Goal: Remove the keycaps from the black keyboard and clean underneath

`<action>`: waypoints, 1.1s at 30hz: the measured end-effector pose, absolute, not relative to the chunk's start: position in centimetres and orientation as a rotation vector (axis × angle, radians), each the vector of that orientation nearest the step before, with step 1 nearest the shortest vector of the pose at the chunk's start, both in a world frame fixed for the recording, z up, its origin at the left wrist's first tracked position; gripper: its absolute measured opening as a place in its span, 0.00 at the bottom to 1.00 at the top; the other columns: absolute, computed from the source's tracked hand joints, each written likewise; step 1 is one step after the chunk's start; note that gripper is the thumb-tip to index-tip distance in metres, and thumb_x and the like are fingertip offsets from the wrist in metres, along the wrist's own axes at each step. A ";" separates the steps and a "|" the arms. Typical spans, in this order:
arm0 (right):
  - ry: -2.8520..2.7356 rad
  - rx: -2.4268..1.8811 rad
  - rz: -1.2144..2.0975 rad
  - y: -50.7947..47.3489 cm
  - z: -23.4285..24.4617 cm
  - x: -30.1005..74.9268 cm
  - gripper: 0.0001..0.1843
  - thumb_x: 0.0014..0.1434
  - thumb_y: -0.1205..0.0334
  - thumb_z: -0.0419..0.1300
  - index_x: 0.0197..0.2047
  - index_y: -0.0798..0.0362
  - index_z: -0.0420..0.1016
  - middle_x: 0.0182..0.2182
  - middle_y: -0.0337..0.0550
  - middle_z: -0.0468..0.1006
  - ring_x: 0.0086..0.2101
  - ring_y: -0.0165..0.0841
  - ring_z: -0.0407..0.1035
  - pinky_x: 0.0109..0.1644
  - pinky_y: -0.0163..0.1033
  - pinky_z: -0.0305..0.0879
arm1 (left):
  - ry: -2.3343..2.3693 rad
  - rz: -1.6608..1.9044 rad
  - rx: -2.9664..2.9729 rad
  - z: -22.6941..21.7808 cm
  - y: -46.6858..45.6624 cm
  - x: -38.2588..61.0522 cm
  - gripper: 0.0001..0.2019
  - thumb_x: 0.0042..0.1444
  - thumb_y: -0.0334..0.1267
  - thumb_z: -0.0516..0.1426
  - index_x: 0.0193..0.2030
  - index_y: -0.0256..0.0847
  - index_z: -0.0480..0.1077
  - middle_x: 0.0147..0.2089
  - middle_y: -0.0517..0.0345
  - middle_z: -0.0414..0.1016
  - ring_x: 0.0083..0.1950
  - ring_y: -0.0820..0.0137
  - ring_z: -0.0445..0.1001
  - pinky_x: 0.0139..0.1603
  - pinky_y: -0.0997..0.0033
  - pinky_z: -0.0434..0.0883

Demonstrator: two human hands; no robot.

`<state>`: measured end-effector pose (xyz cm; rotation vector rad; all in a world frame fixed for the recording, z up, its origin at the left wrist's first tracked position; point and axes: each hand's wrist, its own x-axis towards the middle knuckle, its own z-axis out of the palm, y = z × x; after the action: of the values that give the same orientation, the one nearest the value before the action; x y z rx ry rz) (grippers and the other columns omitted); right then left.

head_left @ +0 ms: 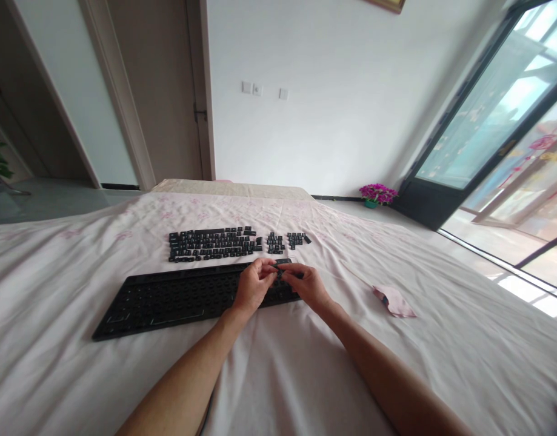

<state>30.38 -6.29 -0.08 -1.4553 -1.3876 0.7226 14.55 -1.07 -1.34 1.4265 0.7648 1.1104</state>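
A black keyboard frame [169, 300] with its keycaps removed lies on a pale pink sheet [78, 363]. Beyond it, rows of loose black keycaps [214, 244] are laid out in keyboard order, with smaller groups [287, 241] to their right. My left hand [253, 286] and my right hand [305, 283] meet over the keyboard's right end. Both have their fingertips pinched together around a small dark piece, apparently a keycap [280, 272], held between them just above the frame.
A folded pink cloth [394, 301] lies on the sheet to the right of my hands. A pot of purple flowers [378, 194] stands on the floor by the glass door [496, 121]. A doorway [164, 91] opens at the back left.
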 end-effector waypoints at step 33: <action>-1.621 -1.494 0.315 -6.8 -0.5 29.4 0.10 0.55 0.56 0.61 0.40 0.49 0.77 0.34 0.39 0.81 0.34 0.35 0.74 0.41 0.38 0.68 | 0.653 1.146 1.339 -1.9 -0.2 14.1 0.18 0.46 0.37 0.67 0.43 0.36 0.72 0.40 0.54 0.77 0.38 0.71 0.77 0.44 0.71 0.74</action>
<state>29.44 -6.81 -0.54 -1.4945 -1.6211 0.3155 14.08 -0.19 -1.92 1.3387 0.6534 1.1457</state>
